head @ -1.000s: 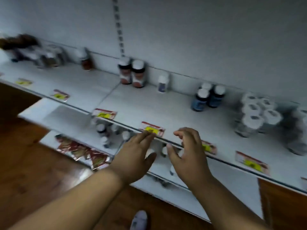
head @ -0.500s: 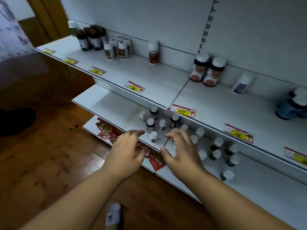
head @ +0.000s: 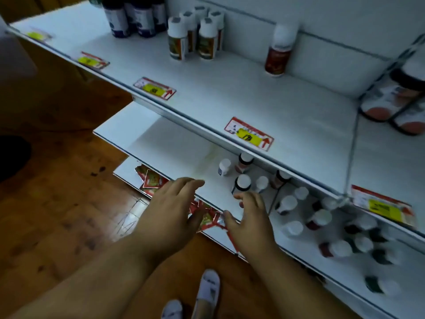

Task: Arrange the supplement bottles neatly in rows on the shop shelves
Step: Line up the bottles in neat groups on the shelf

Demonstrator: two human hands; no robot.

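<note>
Both of the person's arms reach out over the front edge of the middle shelf (head: 165,143). The left hand (head: 170,210) hovers palm down with its fingers (head: 190,184) spread loosely and holding nothing. The right hand (head: 250,217) sits just beside it, fingers (head: 243,196) curled a little and apart, also empty, its tips near a small dark bottle with a white cap (head: 241,184).

That bottle stands in a loose cluster of small white-capped bottles (head: 253,173) on the middle shelf, tucked under the lip of the top shelf (head: 230,93). More small bottles (head: 322,222) are scattered unevenly further right on the same level, blurred, some seemingly on their sides.

On the top shelf, three tall dark bottles (head: 133,17) stand at the back left, a tight group of white-capped bottles with green and red labels (head: 195,35) beside them, and a lone brown bottle (head: 279,54) against the back wall. Two larger bottles with red and white labels (head: 395,97) sit at the far right. Red and yellow price tags (head: 249,133) line the shelf edge.

Red packets (head: 151,180) lie on the lowest shelf, partly beneath the hands. Below, white shoes (head: 207,288) stand on the wooden floor (head: 57,203).
</note>
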